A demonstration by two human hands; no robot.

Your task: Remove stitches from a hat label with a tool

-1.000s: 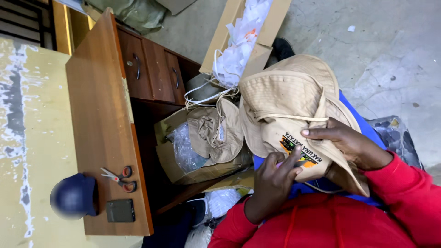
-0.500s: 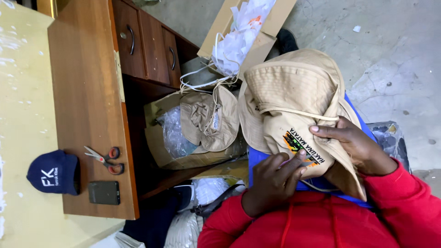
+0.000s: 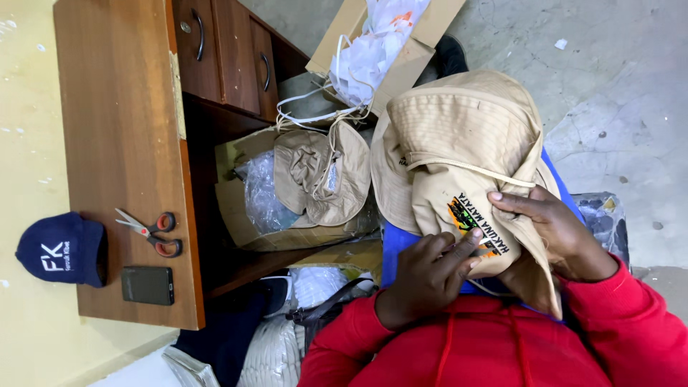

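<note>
Two hands work on one beige sun hat (image 3: 459,136) in the head view, our only view. We hold this hat over our lap, at about 3 o'clock from the frame centre, its crown toward 12 o'clock and its brim hanging toward 5 o'clock. Our left hand (image 3: 426,276) sits at 6 o'clock from the hat; its fingers are curled, with the index finger extended and its tip touching the embroidered patch (image 3: 479,223) on the brim. We cannot tell whether this hand pinches the fabric. Our right hand (image 3: 555,233) lies at 4 o'clock from the crown, fingers closed on the brim edge, thumb on top just beside the patch. A beige chin cord (image 3: 466,166) runs across the hat above the patch.

At 9 o'clock from the held hat, a second beige hat (image 3: 322,172) rests on clear plastic bags in an open cardboard box (image 3: 236,208) under the wooden desk (image 3: 122,129). At 12 o'clock, another cardboard box (image 3: 419,54) holds white plastic bags (image 3: 373,50). On the desk top, toward 8 o'clock of the frame, lie red-handled scissors (image 3: 152,232), with a dark smartphone (image 3: 147,285) just beside them. A navy cap (image 3: 61,249) sits at the desk's edge, near both. Red sleeves (image 3: 502,344) fill the 6 o'clock area.
</note>
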